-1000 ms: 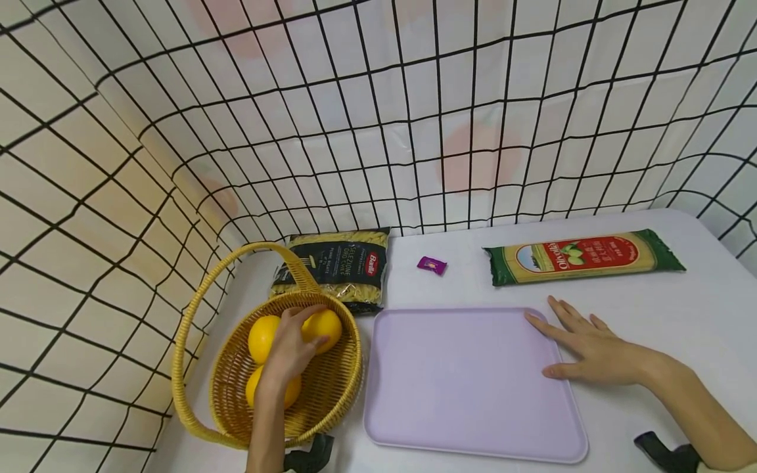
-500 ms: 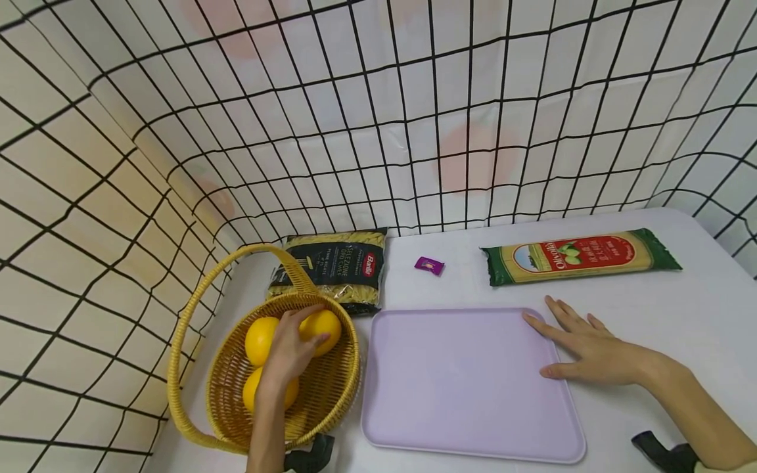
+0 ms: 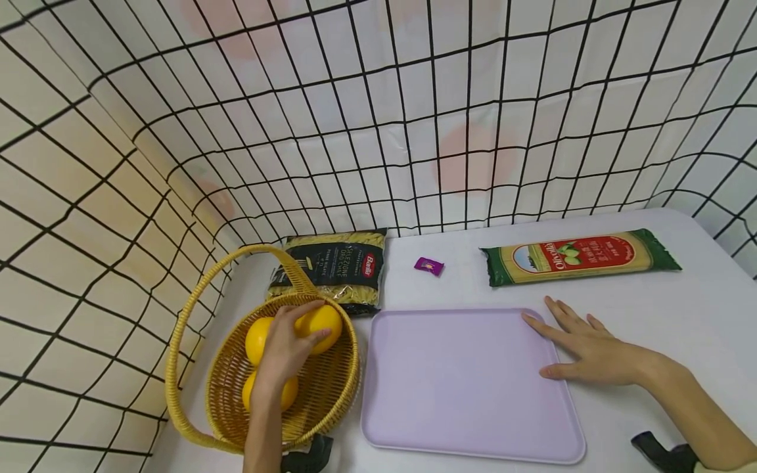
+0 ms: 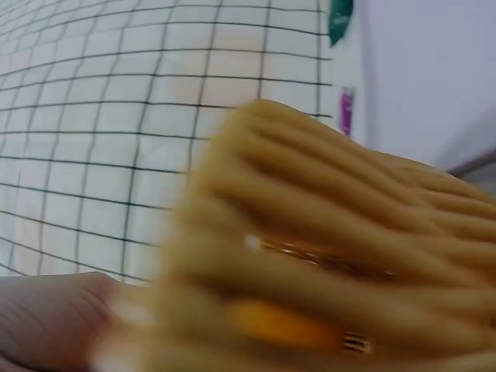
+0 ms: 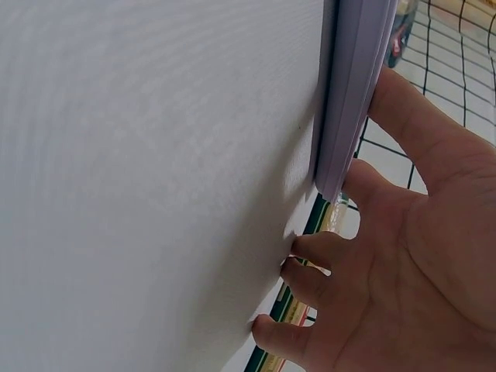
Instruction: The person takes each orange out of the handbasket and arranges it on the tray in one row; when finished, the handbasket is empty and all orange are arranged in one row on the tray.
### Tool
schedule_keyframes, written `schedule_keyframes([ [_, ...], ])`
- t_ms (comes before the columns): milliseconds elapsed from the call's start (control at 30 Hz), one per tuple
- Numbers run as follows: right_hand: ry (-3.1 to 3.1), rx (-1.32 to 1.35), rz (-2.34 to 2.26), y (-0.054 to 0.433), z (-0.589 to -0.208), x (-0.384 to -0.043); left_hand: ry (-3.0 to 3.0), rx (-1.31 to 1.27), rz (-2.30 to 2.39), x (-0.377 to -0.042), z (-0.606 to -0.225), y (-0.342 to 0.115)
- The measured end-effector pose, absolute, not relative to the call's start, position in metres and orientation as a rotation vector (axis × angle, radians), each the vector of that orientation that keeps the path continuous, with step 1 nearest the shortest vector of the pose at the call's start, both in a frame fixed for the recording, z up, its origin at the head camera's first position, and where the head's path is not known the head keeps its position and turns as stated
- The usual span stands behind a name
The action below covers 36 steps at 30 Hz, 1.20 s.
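While the left hand (image 3: 285, 347) reaches down into the wicker basket (image 3: 325, 392), its thumb and fingers are curled about a yellow fruit (image 3: 325, 327), thumb at the fruit's 4 o'clock and a finger over its top. That fruit sits at the basket's 1 o'clock, near the rim; whether its underside touches the weave is hidden. A second fruit (image 3: 255, 339) lies at the basket's 10 o'clock and a third fruit (image 3: 290, 393) at its 7 o'clock, both partly behind the hand. At the basket's 3 o'clock, just beside it, lies a lilac tray (image 3: 467, 384). The right hand (image 3: 600, 355) has its fingers spread apart, the index fingertip at the tray's 1 o'clock corner and the thumb against its 3 o'clock edge. A pasta bag (image 3: 349, 269) lies at the basket's 1 o'clock, a purple candy (image 3: 429, 265) at the tray's 11 o'clock, and a green-ended noodle packet (image 3: 582, 258) between the tray's 1 and 2 o'clock.
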State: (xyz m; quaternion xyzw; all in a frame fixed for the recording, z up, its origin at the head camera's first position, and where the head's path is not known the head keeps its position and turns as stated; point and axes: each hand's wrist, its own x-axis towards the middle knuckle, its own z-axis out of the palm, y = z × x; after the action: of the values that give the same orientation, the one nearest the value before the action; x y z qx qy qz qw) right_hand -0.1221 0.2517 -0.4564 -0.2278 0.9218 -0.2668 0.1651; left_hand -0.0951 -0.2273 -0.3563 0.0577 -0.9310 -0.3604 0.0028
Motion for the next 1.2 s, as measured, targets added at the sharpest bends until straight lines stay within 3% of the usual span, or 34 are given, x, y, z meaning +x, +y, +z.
schedule_keyframes([
  [600, 2.634, -0.643, -0.749, 0.251, -0.455, -0.121, -2.789, 0.061, -1.109, -0.088, -0.332, -0.191],
  [933, 2.634, -0.644, -0.747, 0.251, -0.456, -0.122, -2.691, -0.066, -1.26, -0.101, -0.36, -0.128],
  [1200, 2.634, -0.646, -0.748, 0.252, -0.455, -0.122, -2.703, 0.032, -1.296, -0.11, -0.389, -0.109],
])
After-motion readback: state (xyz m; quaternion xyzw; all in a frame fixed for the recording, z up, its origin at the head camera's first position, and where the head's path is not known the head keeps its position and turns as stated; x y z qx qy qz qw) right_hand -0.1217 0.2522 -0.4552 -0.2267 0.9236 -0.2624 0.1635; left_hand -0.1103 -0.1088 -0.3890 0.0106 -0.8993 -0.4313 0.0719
